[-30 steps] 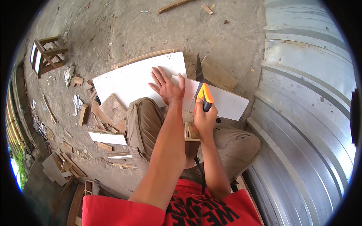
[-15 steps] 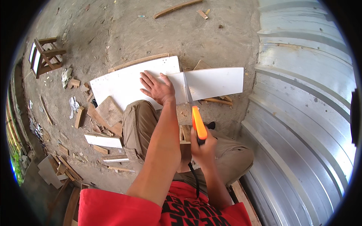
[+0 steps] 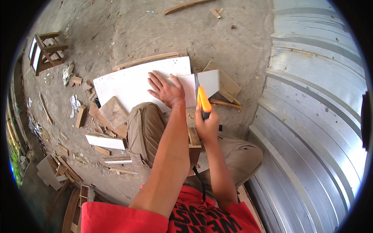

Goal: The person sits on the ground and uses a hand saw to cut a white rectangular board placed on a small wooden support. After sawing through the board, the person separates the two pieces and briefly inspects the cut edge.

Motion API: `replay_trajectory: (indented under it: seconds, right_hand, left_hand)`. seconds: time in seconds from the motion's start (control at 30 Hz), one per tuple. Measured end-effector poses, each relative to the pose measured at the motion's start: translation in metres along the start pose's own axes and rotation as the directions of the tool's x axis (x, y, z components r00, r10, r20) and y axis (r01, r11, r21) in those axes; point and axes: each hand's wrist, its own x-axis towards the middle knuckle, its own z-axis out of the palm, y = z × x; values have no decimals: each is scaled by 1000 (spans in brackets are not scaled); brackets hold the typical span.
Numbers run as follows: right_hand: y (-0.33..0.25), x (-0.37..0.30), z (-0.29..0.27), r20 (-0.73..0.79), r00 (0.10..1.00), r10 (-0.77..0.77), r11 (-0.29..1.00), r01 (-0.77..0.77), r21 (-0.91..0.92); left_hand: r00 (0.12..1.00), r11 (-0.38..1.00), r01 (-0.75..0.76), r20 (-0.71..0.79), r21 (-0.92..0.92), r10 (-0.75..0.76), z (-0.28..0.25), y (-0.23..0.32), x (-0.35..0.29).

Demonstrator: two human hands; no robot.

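Note:
My left hand lies flat with fingers spread on a white board in front of me. My right hand is wrapped round the orange and black handle of a handsaw. The saw's blade stands at the right end of the board, in the gap beside a cut-off white piece. That piece looks steeply tilted, its right side apart from the board. My left knee is close against the board's near edge.
A brown wood panel lies right of the cut. Wood offcuts and scraps litter the floor at left, with a small wooden stool farther off. A corrugated metal wall rises at right.
The right-hand white piece has come away from the board and tipped, uncovering the brown panel behind it. My right hand has pushed the saw forward. My left hand stays on the board.

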Motion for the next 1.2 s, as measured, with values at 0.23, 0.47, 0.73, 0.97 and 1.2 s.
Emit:
replay_trajectory:
  seconds: [0.23,0.47,0.73,0.97,1.2]
  right_hand:
    - [27,-123,-78,121,972,203,971,-216,107]
    - [48,-36,-46,91,990,104,959,-124,253]
    - [62,50,-68,-267,927,-263,895,338,290]
    - [175,143,-121,181,744,-643,495,584,-643]
    - [295,156,-75,334,847,-413,268,464,-844]
  left_hand:
    - [1000,999,24,2,-34,-24,-3,-4,0]
    - [1000,997,5,-13,-72,-6,2,0,-2]
    - [1000,995,-9,-29,-100,6,3,-4,-1]
    - [999,995,-43,-33,-86,40,0,-3,2]
    - [996,996,-84,-26,-34,83,2,-2,-5]
